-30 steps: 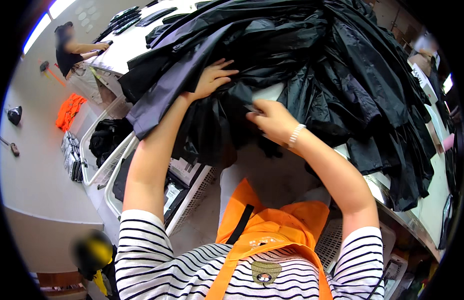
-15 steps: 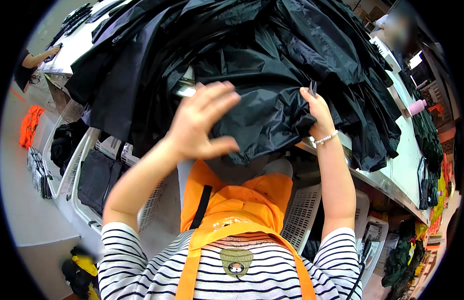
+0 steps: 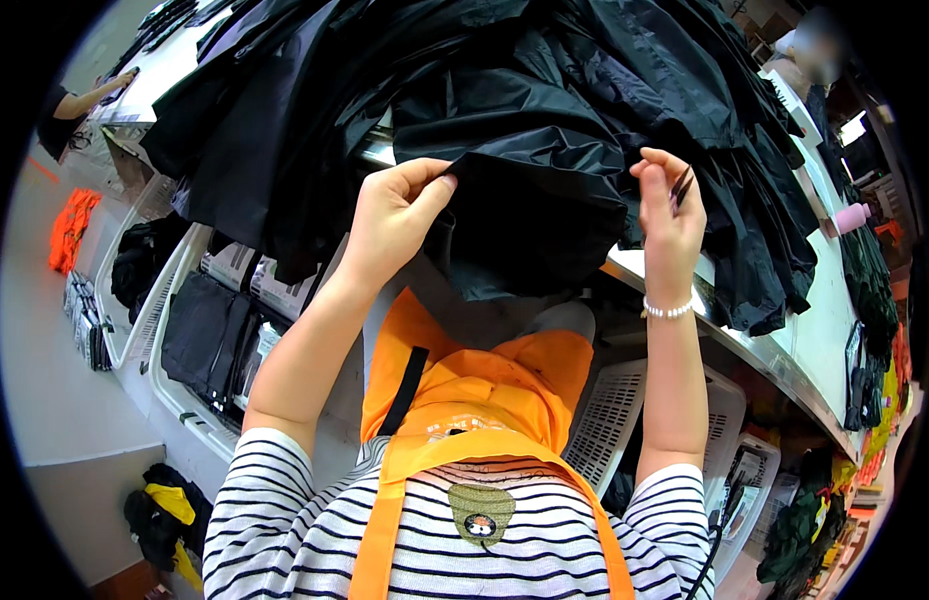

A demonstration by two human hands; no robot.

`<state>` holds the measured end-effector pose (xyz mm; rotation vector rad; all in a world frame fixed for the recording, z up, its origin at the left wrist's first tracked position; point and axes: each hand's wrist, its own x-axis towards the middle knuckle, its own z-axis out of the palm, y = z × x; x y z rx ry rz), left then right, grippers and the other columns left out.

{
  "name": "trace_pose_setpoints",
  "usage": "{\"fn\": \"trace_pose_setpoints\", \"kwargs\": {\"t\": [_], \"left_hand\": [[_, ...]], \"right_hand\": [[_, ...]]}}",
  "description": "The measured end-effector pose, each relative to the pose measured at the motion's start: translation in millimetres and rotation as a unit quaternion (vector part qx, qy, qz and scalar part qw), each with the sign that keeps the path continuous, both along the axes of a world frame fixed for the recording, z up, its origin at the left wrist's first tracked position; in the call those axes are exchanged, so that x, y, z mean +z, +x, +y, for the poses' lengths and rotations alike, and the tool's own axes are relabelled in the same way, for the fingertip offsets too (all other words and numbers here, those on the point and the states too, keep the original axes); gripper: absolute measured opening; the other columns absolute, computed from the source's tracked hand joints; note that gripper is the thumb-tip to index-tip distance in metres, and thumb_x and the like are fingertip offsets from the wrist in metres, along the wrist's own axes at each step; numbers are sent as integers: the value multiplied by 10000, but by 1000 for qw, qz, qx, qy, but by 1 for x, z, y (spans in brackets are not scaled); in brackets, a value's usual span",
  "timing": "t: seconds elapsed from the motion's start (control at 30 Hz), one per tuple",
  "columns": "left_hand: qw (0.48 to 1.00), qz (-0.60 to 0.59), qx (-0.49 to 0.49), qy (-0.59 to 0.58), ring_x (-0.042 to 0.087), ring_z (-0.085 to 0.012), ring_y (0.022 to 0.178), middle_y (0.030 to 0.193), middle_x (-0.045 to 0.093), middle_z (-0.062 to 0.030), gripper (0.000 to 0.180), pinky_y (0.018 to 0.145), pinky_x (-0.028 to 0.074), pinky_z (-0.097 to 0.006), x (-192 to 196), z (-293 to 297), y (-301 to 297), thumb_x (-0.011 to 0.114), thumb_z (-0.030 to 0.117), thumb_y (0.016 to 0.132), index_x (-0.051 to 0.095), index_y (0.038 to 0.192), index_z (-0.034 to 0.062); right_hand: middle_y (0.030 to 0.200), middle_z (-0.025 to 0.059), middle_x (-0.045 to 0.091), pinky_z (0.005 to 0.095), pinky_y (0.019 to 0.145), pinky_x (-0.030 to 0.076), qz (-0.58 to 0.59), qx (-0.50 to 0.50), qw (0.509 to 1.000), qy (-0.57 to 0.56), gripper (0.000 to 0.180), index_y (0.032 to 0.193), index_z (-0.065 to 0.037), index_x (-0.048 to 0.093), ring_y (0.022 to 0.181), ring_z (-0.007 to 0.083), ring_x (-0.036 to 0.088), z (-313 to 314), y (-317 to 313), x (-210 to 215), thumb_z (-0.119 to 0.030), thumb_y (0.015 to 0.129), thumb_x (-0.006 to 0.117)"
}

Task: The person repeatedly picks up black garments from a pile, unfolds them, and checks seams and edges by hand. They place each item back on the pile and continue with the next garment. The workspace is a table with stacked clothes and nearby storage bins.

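Black glossy nylon garment (image 3: 524, 170) is pinched at its edge by the left hand (image 3: 389, 215) and right hand (image 3: 669, 215) — both grips clamped — above the desk (image 3: 824, 330); inspecting seems underway, calling for steady tension.

Bright even light, sharp, fisheye-bent edges, dark rim

Counts, placed relative to the metal table edge (image 3: 724, 330):
- Hands at it: two, left hand (image 3: 389, 215) and right hand (image 3: 669, 215).
- Black garment heap (image 3: 544, 110) on top: one; single pieces not countable.
- White slatted baskets under it: at least three, e.g. one basket (image 3: 614, 410).
- Pink cylinder (image 3: 849, 217) above it: one.
- Bead bracelet (image 3: 667, 311): one.
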<state>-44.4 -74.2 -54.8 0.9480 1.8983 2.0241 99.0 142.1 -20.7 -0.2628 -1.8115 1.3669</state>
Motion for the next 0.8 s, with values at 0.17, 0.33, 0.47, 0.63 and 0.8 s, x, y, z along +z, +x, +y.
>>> {"fn": "trace_pose_setpoints", "kwargs": {"t": [0.17,0.33,0.47,0.63,0.8], "left_hand": [[999,-30,-12,20,575,-57,713,803,657,-8,203,662,444,-195,2,-1,3,630,83,876,664,1037,-36],[940,317,116,-46,586,-188,911,1047,615,-99,482,764,451,-270,12,-21,33,818,203,687,608,1089,40],[917,322,210,-108,554,-143,806,968,569,-74,425,669,443,-255,-12,-42,61,842,129,653,572,968,40],[987,15,106,-116,544,-79,584,667,586,-26,117,571,468,-190,-7,-60,48,592,31,884,605,779,-18],[961,-254,-71,84,702,-218,777,865,697,-146,195,729,588,-316,0,-45,45,537,92,927,661,934,-59]], "right_hand": [[898,-16,608,167,514,322,-28,-2,966,256,282,1029,-16,644,580,16,412,-19,2,6,-101,789,764],[635,34,578,200,499,373,-86,-53,970,220,129,819,14,643,549,41,481,-21,-8,11,-82,798,727],[601,32,585,203,493,380,-76,-31,976,201,147,814,26,639,524,39,476,-22,-21,21,-101,813,714],[594,47,592,191,505,380,-92,-42,973,210,157,811,31,644,529,37,478,-19,-18,27,-106,811,720],[822,50,554,309,527,488,-11,-160,894,418,178,919,-96,595,586,215,591,-43,-17,29,-22,785,684]]}}
